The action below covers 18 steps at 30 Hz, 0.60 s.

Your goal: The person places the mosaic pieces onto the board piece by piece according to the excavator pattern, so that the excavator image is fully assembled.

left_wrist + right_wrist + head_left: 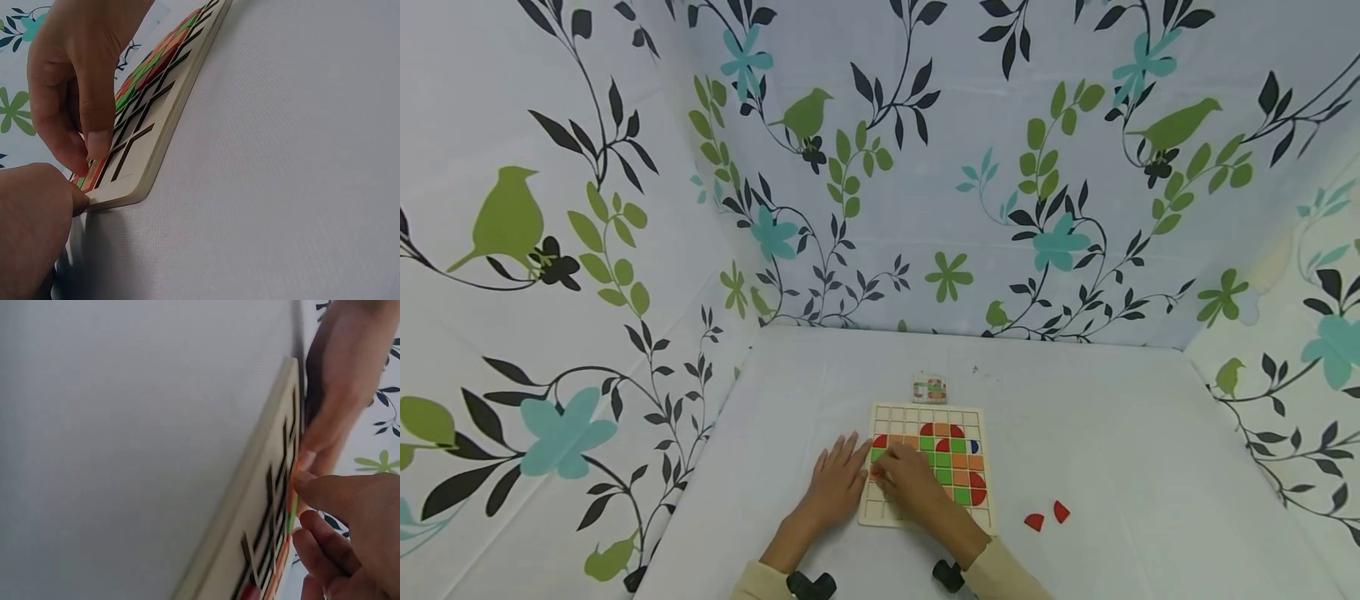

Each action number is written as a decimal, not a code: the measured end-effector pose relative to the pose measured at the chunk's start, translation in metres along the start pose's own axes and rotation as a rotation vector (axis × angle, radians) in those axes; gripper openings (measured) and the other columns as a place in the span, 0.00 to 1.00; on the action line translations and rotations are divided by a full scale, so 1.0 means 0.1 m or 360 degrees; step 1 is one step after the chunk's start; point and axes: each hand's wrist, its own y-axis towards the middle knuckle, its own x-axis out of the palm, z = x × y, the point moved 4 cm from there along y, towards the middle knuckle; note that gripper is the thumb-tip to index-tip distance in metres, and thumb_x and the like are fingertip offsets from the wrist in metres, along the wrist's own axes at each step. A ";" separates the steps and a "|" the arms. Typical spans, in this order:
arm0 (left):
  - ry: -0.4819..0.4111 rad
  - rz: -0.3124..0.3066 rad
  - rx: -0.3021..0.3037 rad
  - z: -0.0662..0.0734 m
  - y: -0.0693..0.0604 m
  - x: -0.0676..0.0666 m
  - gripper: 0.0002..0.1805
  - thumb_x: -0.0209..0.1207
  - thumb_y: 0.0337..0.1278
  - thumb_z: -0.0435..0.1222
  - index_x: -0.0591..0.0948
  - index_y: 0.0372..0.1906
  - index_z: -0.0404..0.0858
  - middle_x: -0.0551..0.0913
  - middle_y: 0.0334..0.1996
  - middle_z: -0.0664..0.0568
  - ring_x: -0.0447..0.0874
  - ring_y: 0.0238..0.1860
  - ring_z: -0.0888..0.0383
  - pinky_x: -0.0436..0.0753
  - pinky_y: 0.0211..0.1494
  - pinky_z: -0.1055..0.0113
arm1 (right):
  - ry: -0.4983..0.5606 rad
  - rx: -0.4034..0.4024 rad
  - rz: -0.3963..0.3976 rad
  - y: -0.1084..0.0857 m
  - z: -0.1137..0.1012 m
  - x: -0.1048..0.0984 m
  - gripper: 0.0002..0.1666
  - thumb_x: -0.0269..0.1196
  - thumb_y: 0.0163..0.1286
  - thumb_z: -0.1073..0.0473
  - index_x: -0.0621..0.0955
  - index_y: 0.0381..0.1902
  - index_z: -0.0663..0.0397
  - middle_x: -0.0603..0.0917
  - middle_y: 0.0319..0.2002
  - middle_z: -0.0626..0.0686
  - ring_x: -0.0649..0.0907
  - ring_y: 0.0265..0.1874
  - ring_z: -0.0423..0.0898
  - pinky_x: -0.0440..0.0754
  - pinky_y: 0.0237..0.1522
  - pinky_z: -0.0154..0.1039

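A square wooden grid board (880, 512) lies on the white table, partly filled with red, orange, green and blue tiles. My left hand (837, 479) rests flat at the board's left edge, its thumb against the rim in the left wrist view. Over the board's left side, my right hand (913, 483) brings thumb and fingertips down to an orange tile (94, 174) near the edge. In the right wrist view the thumb (331, 490) meets this orange tile. The fingers hide part of the grid beneath them.
Two red quarter-round tiles (1034, 522) lie on the table right of the board. A small pattern card (929, 389) sits just beyond the board's far edge. Floral-printed cloth (880, 208) surrounds the table at the back and sides.
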 end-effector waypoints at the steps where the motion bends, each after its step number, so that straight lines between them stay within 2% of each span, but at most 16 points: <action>1: -0.0002 -0.0011 -0.0008 0.00 0.00 0.00 0.28 0.49 0.82 0.39 0.68 0.80 0.39 0.62 0.80 0.34 0.55 0.81 0.29 0.54 0.76 0.25 | 0.0002 0.0008 -0.0010 -0.02 0.02 -0.01 0.05 0.73 0.71 0.56 0.90 0.44 0.44 0.84 0.42 0.44 0.81 0.46 0.44 0.80 0.47 0.44; 6: 0.0021 -0.0066 -0.0064 0.00 0.01 0.01 0.29 0.47 0.83 0.40 0.66 0.82 0.41 0.60 0.82 0.37 0.52 0.83 0.33 0.51 0.79 0.28 | 0.0120 0.0073 -0.0016 -0.19 0.17 -0.26 0.08 0.72 0.71 0.58 0.88 0.47 0.47 0.85 0.46 0.46 0.84 0.48 0.46 0.82 0.50 0.52; 9: 0.0032 -0.0047 -0.0062 0.01 0.01 0.01 0.29 0.47 0.83 0.40 0.66 0.82 0.41 0.60 0.82 0.37 0.52 0.83 0.33 0.52 0.79 0.28 | 0.0259 0.0154 -0.0056 -0.33 0.33 -0.48 0.10 0.71 0.72 0.58 0.87 0.49 0.51 0.86 0.46 0.49 0.85 0.47 0.48 0.84 0.52 0.54; 12: 0.0006 -0.0005 -0.0043 0.03 0.00 0.00 0.28 0.48 0.81 0.38 0.67 0.80 0.39 0.61 0.81 0.35 0.53 0.82 0.30 0.52 0.78 0.27 | 0.0391 0.0309 -0.0188 -0.49 0.54 -0.66 0.10 0.70 0.74 0.57 0.86 0.49 0.54 0.84 0.45 0.49 0.84 0.44 0.47 0.84 0.48 0.49; 14: -0.0026 0.0014 -0.0033 0.05 0.00 -0.03 0.28 0.49 0.80 0.37 0.68 0.79 0.38 0.62 0.81 0.34 0.54 0.81 0.29 0.52 0.77 0.26 | 0.0460 0.0458 -0.0272 -0.60 0.69 -0.77 0.09 0.70 0.74 0.57 0.85 0.48 0.54 0.83 0.42 0.49 0.81 0.41 0.45 0.83 0.44 0.45; 16: -0.0036 0.0012 -0.0035 0.05 0.00 -0.04 0.28 0.49 0.80 0.37 0.68 0.80 0.38 0.62 0.81 0.34 0.53 0.81 0.29 0.51 0.77 0.26 | 0.0438 0.0594 -0.0330 -0.73 0.83 -0.87 0.09 0.72 0.71 0.59 0.84 0.46 0.52 0.81 0.41 0.48 0.79 0.39 0.44 0.83 0.41 0.43; 18: -0.0038 0.0008 -0.0037 0.05 0.00 -0.04 0.28 0.49 0.81 0.37 0.68 0.80 0.38 0.62 0.81 0.34 0.53 0.81 0.29 0.51 0.78 0.26 | 0.0326 0.0688 -0.0363 -0.86 0.94 -0.97 0.12 0.75 0.66 0.61 0.83 0.44 0.50 0.81 0.40 0.49 0.80 0.39 0.45 0.83 0.42 0.46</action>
